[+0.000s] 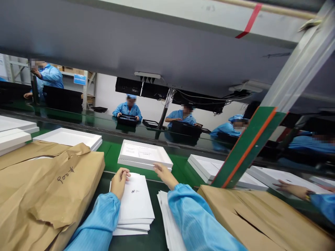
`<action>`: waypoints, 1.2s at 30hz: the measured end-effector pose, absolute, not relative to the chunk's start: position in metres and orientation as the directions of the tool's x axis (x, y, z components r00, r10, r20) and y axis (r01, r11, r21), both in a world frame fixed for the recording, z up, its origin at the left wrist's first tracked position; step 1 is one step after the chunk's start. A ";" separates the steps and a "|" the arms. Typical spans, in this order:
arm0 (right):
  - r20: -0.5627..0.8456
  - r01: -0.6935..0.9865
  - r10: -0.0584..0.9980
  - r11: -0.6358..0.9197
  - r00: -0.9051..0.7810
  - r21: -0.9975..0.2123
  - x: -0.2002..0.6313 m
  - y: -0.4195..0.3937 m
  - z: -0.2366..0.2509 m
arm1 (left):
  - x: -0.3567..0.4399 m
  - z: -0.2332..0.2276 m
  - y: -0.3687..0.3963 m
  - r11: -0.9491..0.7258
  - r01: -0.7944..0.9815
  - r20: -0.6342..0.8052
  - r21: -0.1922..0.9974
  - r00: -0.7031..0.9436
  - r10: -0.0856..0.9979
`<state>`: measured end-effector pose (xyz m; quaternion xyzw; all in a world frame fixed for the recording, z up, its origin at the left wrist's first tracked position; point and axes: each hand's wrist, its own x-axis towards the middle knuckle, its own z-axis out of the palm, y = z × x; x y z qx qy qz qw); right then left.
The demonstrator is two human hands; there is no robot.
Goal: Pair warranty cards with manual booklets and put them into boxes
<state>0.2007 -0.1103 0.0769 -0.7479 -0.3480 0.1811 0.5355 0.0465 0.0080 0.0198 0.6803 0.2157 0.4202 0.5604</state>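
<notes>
My left hand (pixel 119 182) rests on the top left corner of a stack of white printed booklets (pixel 136 204) in front of me, its fingers curled over the top sheet's edge. My right hand (pixel 162 174) reaches forward with fingers spread, touching the near edge of an open white box tray (pixel 144 154) that lies on the green conveyor belt (pixel 111 157). A white sheet lies inside that tray. Both arms wear blue sleeves. A second pile of white sheets (pixel 170 223) lies under my right forearm.
Brown paper bundles sit at left (pixel 47 188) and right (pixel 261 216). More white trays (pixel 69 137) (pixel 206 167) ride the belt. A co-worker's hand (pixel 291 189) touches a tray at right. Several people in blue work across the line. A green-striped post (pixel 246 148) slants nearby.
</notes>
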 end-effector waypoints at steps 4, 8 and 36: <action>0.148 0.504 0.781 -0.233 0.607 -0.832 0.161 -0.143 0.062 | 0.039 0.020 0.009 -0.362 -0.063 0.341 0.930 0.513 0.787; 0.240 0.807 0.808 -0.411 0.538 -0.424 0.116 -0.165 0.048 | 0.033 0.014 -0.001 -0.464 0.310 0.280 0.830 0.488 0.827; 0.443 0.814 0.737 -0.246 0.510 -0.526 0.087 -0.167 0.030 | 0.032 0.015 -0.030 -0.777 0.476 0.429 0.412 0.651 0.626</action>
